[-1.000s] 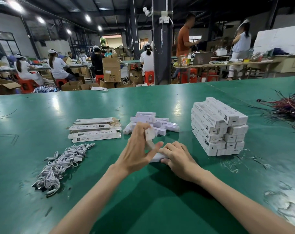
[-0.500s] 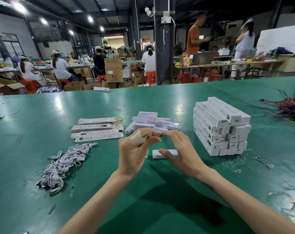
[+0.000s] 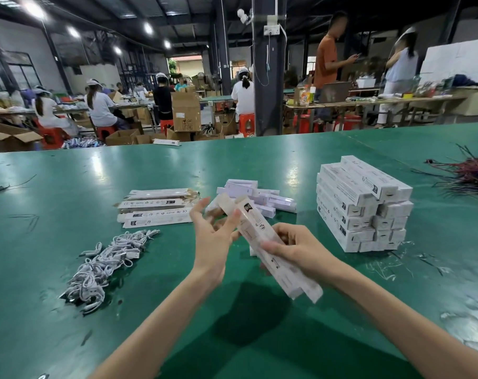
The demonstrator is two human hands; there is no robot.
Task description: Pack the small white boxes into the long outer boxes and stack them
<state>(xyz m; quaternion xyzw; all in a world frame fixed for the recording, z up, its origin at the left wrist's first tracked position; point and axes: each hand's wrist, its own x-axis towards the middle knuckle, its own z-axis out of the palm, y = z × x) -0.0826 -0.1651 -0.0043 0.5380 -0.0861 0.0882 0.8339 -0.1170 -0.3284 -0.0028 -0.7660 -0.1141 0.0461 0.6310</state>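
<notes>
one long outer box: held above the table in front of the person. its long axis runs diagonally from far left to near right. the far end is raised with flaps open, and the near end slants down toward the right forearm.
right hand: fingers and thumb curled round the box's middle, grasping it.
left hand: released, fingers straight and spread, one fingertip touching the box's left side near the far end.
small white boxes: loose pile on the table just behind the held box.
flat outer boxes: several lying side by side, left of the pile, long axes left to right.
packed stack: layered long boxes, right of the hands.
white cables: heap at near left.
table: green, glossy.
coloured wires: tangle at the far right edge.
</notes>
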